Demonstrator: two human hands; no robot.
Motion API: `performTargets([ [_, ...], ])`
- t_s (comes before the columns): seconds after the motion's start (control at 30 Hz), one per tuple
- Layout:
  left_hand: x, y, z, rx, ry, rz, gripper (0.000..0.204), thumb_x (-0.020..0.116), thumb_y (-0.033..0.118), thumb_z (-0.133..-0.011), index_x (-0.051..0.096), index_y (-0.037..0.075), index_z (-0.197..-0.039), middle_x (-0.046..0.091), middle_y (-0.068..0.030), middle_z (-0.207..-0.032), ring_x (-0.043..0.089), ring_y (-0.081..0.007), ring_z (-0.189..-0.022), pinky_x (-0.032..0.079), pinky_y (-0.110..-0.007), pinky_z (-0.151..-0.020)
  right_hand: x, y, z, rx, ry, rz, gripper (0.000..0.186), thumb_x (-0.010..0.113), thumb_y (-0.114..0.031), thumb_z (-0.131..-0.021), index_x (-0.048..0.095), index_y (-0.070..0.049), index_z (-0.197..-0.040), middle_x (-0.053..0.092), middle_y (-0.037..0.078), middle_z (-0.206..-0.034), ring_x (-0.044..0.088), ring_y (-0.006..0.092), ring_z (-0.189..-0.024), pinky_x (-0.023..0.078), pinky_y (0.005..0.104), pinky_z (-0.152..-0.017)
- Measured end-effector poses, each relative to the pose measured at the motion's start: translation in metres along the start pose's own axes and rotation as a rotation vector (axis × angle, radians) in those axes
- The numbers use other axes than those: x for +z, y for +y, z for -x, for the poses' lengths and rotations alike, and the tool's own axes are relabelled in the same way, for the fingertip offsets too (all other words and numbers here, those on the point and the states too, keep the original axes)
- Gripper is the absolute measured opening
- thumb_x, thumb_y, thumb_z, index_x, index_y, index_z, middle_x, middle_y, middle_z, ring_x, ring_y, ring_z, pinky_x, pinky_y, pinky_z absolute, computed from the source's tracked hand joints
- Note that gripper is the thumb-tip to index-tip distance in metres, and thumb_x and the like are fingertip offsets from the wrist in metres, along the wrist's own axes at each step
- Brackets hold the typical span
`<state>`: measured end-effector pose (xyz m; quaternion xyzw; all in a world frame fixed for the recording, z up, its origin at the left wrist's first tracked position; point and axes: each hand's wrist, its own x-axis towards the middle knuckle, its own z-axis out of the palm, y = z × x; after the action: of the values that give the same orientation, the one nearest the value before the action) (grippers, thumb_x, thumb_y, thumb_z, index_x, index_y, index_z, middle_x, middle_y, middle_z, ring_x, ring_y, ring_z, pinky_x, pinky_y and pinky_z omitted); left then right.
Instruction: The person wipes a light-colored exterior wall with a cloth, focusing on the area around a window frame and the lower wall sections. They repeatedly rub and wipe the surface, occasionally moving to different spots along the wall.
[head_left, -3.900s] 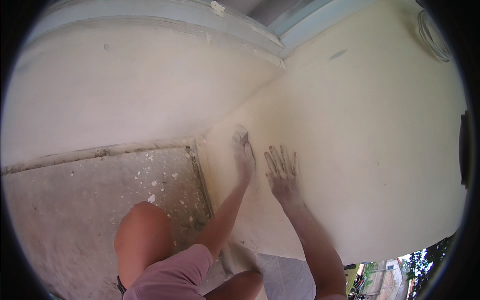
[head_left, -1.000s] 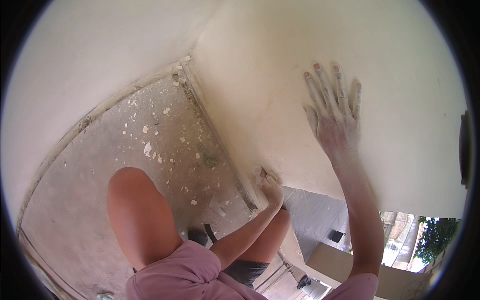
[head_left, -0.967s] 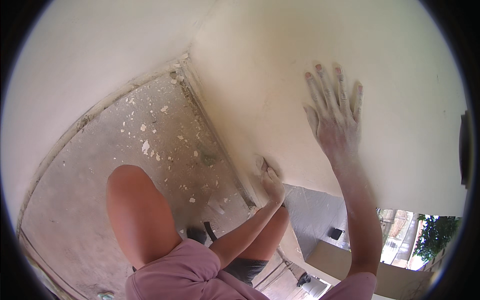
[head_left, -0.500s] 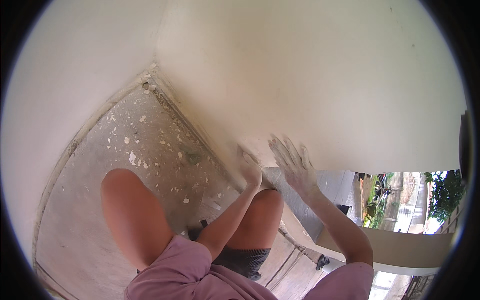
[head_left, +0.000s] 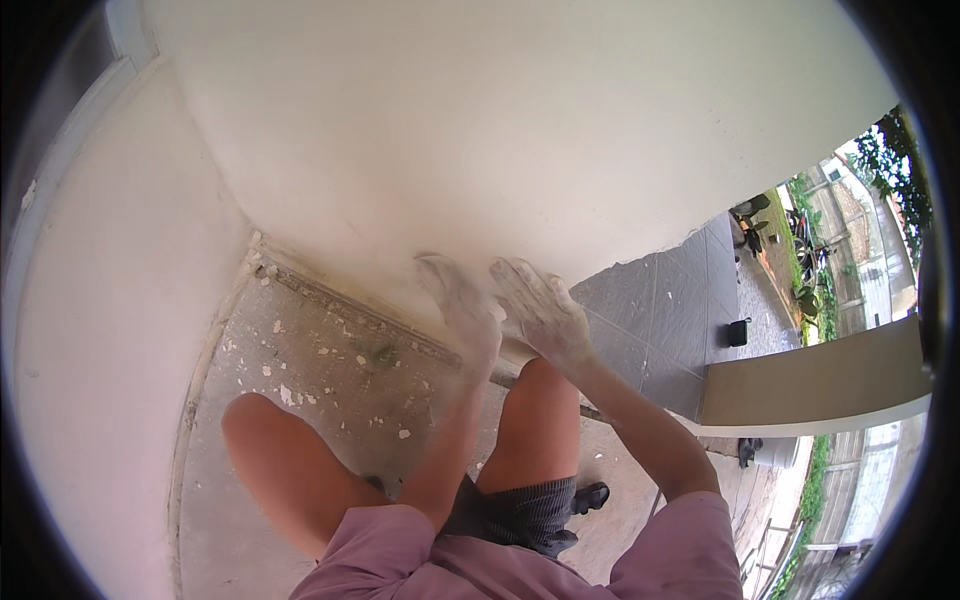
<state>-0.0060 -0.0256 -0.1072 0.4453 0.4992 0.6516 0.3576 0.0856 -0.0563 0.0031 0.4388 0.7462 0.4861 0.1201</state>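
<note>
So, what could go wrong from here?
The left hand and right hand are close together at the wall, so they might bump.
Both look coated in pale dust, which could make the palms slide.
Pale flakes lie on the concrete floor near the left knee; they might stick to skin or shift underfoot.

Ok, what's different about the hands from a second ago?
The right hand has come down the wall and is now close beside the left hand. The left hand is blurred, so I can't tell if it still holds that small brownish piece. The pale flakes still lie on the floor.
</note>
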Motion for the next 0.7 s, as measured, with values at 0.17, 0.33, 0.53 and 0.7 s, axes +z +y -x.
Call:
performTargets([
  [0.17, -0.04, -0.032, -0.025, 0.779, -0.136, -0.5, 0.042, 0.045, 0.02, -0.097, 0.048, 0.008, -0.137, 0.033, -0.019, -0.149, 0.03, -0.048, -0.135, 0.023, -0.054, -0.113, 0.01, 0.011, -0.001, 0.116, 0.305, -0.13, 0.05, 0.051, -0.042, -0.091, 0.053, -0.022, -0.136, 0.04, -0.004, -0.149, 0.023, 0.0175, -0.144, 0.012, 0.0419, -0.116],
  [0.33, -0.07, -0.034, -0.059, 1.273, -0.378, -0.765, 0.044, 0.063, 0.029, -0.084, 0.056, 0.025, -0.127, 0.053, 0.002, -0.131, 0.05, -0.0258, -0.12, 0.036, -0.053, -0.104, 0.026, 0.009, -0.019, 0.141, 0.535, -0.156, 0.038, 0.045, -0.03, -0.094, 0.061, -0.016, -0.126, 0.055, -0.007, -0.135, 0.037, 0.0132, -0.137, 0.014, 0.0348, -0.119],
  [0.53, -0.08, -0.049, -0.1, 1.484, -0.483, -0.729, 0.048, 0.065, 0.035, -0.08, 0.057, 0.033, -0.127, 0.056, 0.0192, -0.125, 0.05, -0.0061, -0.112, 0.046, -0.035, -0.086, 0.035, -0.002, -0.023, 0.243, 0.633, -0.227, 0.031, 0.049, -0.031, -0.091, 0.066, -0.025, -0.117, 0.057, -0.012, -0.131, 0.042, 0.0123, -0.132, 0.021, 0.0312, -0.119],
  [0.7, -0.071, -0.052, -0.131, 1.75, -0.55, -0.78, 0.038, 0.057, 0.04, -0.088, 0.058, 0.036, -0.126, 0.05, 0.0201, -0.133, 0.04, -0.0118, -0.119, 0.043, -0.035, -0.079, 0.024, -0.007, -0.018, 0.366, 0.527, -0.102, 0.034, 0.051, -0.035, -0.09, 0.063, -0.034, -0.121, 0.053, -0.017, -0.136, 0.038, 0.0139, -0.133, 0.029, 0.0363, -0.113],
])
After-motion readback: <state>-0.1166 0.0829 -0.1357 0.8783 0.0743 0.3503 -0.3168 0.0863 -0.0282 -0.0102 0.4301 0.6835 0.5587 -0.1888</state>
